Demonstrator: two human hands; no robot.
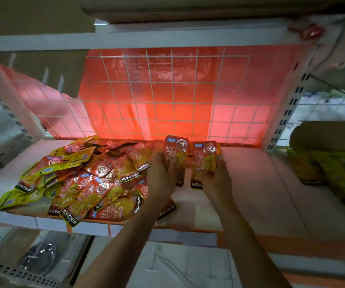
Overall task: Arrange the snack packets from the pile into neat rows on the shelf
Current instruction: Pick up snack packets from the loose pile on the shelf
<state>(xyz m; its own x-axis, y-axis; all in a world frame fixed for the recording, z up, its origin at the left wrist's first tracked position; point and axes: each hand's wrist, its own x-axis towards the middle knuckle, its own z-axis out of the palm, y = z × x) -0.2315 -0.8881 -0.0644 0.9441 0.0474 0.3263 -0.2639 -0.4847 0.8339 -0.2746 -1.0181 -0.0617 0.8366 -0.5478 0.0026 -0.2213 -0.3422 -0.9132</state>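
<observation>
head view, looking down onto a white shelf in dim reddish light. the left hand is curled round the lower half of the left packet, and the right hand grasps the lower half of the right packet. the two packets are held side by side near the back of the shelf, just in front of a wire grid with a red sheet behind it. whether each is one packet or a thin stack cannot be told.

risks, as a judgement: the packets look glossy and floppy, so once let go they may slide flat or tip sideways and spoil the start of the row. the left one sits a little higher than the right, so the row could begin crooked. the pile lies just beside the left forearm, and a few of its packets overhang the shelf's front edge, where a brush of the arm could knock them off.

the packets are flat foil pouches. each is red at the top with a round white emblem and large characters, yellow lower down, with a black band reading "konchew" at the bottom. the pile is loose and overlapping and covers the left half of the shelf.
</observation>
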